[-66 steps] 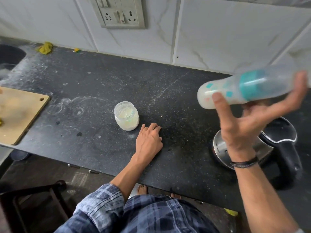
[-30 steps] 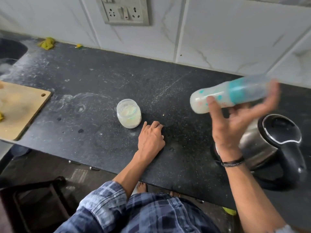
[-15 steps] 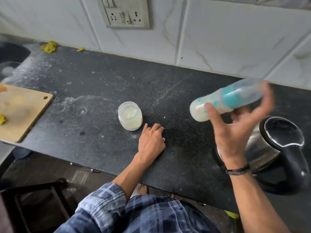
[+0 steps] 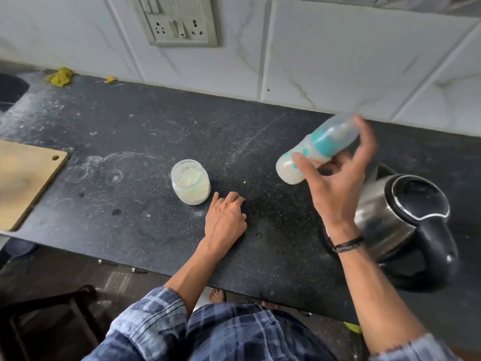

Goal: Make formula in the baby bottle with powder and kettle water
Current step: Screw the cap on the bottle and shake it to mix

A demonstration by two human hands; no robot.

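Observation:
My right hand [image 4: 335,183] holds the baby bottle [image 4: 316,149] in the air above the black counter [image 4: 130,142], tilted almost on its side with the capped teal end up to the right. Milky white liquid fills its lower left end, and the bottle is motion-blurred. A small open jar of pale powder [image 4: 190,181] stands on the counter. My left hand [image 4: 226,220] rests flat just right of the jar, fingers loosely curled and holding nothing. The steel kettle [image 4: 398,220] with black lid and handle stands shut at the right.
A wooden cutting board [image 4: 23,183] lies at the left counter edge. A sink [image 4: 10,92] sits far left, with yellow scraps [image 4: 60,76] near the wall. A socket panel [image 4: 179,20] hangs on the tiled wall. A dark chair [image 4: 52,321] stands below the counter.
The bottle in my right hand has swung down and left, then tipped its capped end more upward, blurred throughout. My left hand has stayed on the counter by the jar.

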